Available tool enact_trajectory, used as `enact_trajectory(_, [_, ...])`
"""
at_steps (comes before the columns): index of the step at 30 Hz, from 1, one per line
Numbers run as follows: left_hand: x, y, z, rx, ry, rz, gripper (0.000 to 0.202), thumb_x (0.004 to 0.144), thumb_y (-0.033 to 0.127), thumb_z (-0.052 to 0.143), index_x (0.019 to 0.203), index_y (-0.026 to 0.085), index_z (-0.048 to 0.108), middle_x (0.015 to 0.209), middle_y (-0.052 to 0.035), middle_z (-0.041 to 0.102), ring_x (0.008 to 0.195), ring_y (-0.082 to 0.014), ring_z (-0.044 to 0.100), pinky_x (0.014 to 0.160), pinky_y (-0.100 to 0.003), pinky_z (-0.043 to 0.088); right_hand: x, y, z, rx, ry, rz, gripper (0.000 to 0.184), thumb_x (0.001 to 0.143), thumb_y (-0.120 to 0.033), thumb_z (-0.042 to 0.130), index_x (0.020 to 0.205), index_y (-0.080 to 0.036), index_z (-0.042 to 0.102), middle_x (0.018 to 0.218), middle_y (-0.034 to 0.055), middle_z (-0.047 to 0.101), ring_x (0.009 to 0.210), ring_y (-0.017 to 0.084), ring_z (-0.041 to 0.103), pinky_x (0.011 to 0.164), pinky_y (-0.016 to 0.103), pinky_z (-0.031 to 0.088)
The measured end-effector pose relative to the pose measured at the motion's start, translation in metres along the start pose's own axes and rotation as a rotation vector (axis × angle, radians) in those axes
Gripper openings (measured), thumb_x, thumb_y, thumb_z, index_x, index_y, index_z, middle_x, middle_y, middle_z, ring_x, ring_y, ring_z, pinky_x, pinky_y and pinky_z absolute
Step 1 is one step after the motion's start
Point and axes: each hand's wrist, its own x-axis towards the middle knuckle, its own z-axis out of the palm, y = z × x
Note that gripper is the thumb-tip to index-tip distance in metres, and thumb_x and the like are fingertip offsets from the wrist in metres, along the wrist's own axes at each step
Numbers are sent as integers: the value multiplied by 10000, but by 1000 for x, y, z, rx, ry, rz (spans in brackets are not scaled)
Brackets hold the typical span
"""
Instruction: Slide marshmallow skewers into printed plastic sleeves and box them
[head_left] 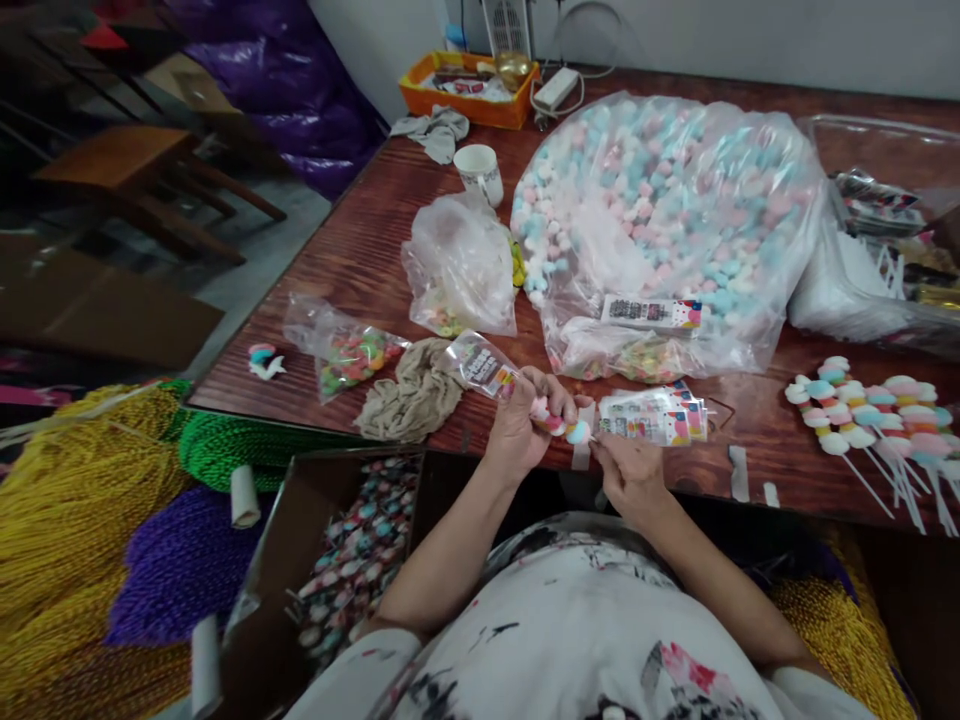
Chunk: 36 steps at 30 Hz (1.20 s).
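My left hand (520, 425) grips a small clear printed bag (484, 365) with a marshmallow skewer (561, 427) going into it. My right hand (628, 470) pinches the skewer's stick end, next to its blue and pink pieces. Both hands meet at the front edge of the brown wooden table (360, 250). A stack of printed packets (654, 416) lies just to the right of my hands.
A large clear bag of pastel marshmallows (660, 210) fills the table's middle. Finished skewers (874, 415) lie at right. Smaller candy bags (349, 352), a beige cloth (416, 395), a white mug (480, 172) and an orange tray (469, 90) sit around. A cardboard box (337, 560) stands below left.
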Motion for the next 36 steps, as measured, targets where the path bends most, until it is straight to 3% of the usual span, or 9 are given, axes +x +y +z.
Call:
enact_trajectory(4, [-1, 4, -6, 30, -34, -24, 644, 682, 810, 575, 681, 215, 328, 514, 83, 450, 460, -113, 548, 620, -332, 563, 10, -10, -5, 663, -386, 391, 295, 916, -378, 499, 725, -182, 610, 509, -29, 592, 383, 73, 440, 419, 195, 341])
enact_trajectory(7, [-1, 4, -10, 38, -45, -44, 690, 667, 876, 489, 659, 215, 290, 482, 82, 432, 427, -120, 531, 607, -353, 564, 13, -15, -4, 970, -623, 527, 324, 896, -450, 483, 786, -172, 609, 428, -62, 539, 286, 60, 285, 327, 189, 220])
enact_trajectory(9, [-2, 2, -11, 74, -47, -55, 703, 652, 897, 466, 654, 215, 293, 474, 74, 441, 456, -143, 566, 617, -368, 563, 12, -18, 2, 896, -560, 467, 329, 914, -421, 452, 753, -174, 599, 419, -61, 517, 302, 64, 300, 352, 192, 250])
enact_trajectory(15, [0, 3, -11, 136, -90, -96, 648, 584, 818, 653, 763, 219, 483, 612, 20, 598, 754, -242, 697, 696, -390, 558, 7, -16, 13, 6, -104, -75, 213, 899, -162, 456, 839, -162, 660, 599, 19, 618, 527, 113, 517, 577, 240, 388])
enact_trajectory(19, [9, 19, -19, -42, -35, 17, 610, 589, 691, 762, 965, 246, 582, 829, 4, 690, 816, -213, 689, 748, -376, 559, 10, -5, 4, -200, 4, -137, 238, 923, -135, 452, 875, -169, 683, 665, 37, 655, 597, 122, 573, 600, 237, 393])
enact_trajectory(23, [15, 25, -25, -149, -2, 76, 349, 692, 487, 797, 780, 215, 598, 632, 55, 610, 644, -142, 641, 790, -360, 563, 15, -2, 0, -306, 75, -204, 212, 918, -140, 496, 841, -167, 692, 617, 22, 636, 563, 114, 555, 577, 239, 370])
enact_trajectory(27, [13, 16, -23, -180, 37, 45, 391, 814, 441, 705, 617, 169, 506, 589, 46, 555, 609, -119, 617, 821, -353, 562, 15, -3, 4, -289, 125, -231, 208, 916, -139, 495, 870, -157, 697, 615, 32, 643, 564, 117, 560, 569, 243, 367])
enact_trajectory(31, [8, 12, -21, -177, 25, -11, 411, 885, 443, 619, 614, 169, 475, 579, 46, 526, 574, -114, 594, 820, -360, 565, 16, -7, 5, 36, -22, -59, 220, 917, -197, 478, 835, -162, 679, 629, 37, 647, 549, 117, 547, 566, 248, 382])
enact_trajectory(36, [8, 16, -21, -231, 14, -50, 467, 934, 499, 509, 604, 179, 428, 525, 56, 470, 507, -107, 556, 785, -352, 573, 20, -14, 4, 859, -538, 441, 281, 886, -392, 512, 746, -171, 614, 464, -43, 541, 363, 66, 361, 417, 203, 282])
